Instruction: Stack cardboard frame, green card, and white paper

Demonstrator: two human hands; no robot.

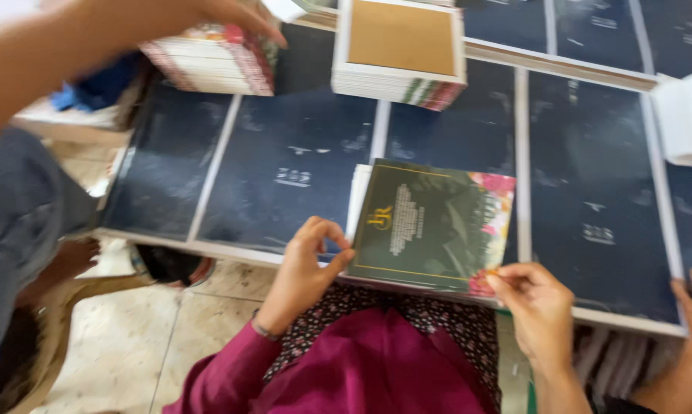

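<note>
Another person's arm (pixel 47 38) reaches to 1 card stack (pixel 212 61) at far left, while the left hand (pixel 304 268) and right hand (pixel 537 303) each pinch a lower corner of the dark green card (pixel 430 226), keeping it flat above the desk (pixel 285 165).

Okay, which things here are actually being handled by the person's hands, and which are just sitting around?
In hand:
- dark green card, floral edge, pinched by the left hand and right hand

Lying about:
- stack with a brown top
- second card stack, under another person's hand
- dark printed sheets
- white stack
</note>
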